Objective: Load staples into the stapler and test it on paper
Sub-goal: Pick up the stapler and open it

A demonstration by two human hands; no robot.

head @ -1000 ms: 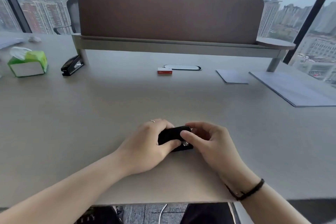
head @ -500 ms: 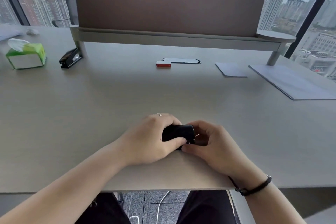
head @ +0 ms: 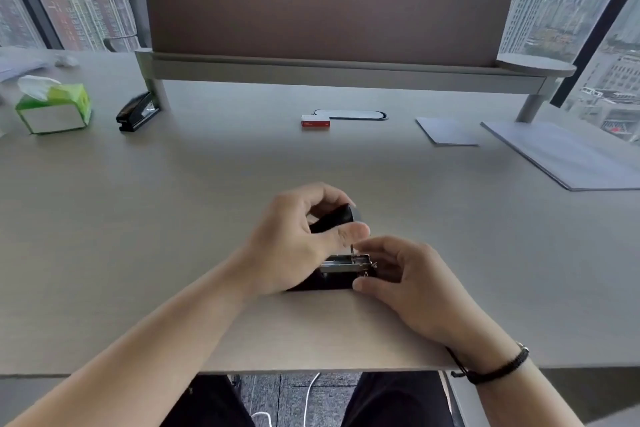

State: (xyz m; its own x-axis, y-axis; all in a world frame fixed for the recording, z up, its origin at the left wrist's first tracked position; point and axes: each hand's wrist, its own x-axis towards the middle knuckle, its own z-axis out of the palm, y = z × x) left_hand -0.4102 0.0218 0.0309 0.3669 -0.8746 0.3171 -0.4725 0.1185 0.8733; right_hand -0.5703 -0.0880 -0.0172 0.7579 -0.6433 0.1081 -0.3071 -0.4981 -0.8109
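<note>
Half a second ago the stapler [head: 341, 267] lay shut under both hands; now its black top arm [head: 332, 218] is swung up and the metal staple channel shows. The left hand [head: 294, 239] pinches that raised arm between thumb and fingers, while the right hand [head: 408, 274] curls around the front of the base, fingertips at the channel (what they touch is too small to tell). The pale wood-grain counter [head: 173, 218] stretches away: far left of the hands a green tissue box [head: 55, 107] and a second black stapler [head: 136, 111], straight beyond them a small red staple box [head: 315, 121], far right two flat grey sheets [head: 446, 131]. A brown divider panel [head: 325, 7] and city-view windows stand behind.
</note>
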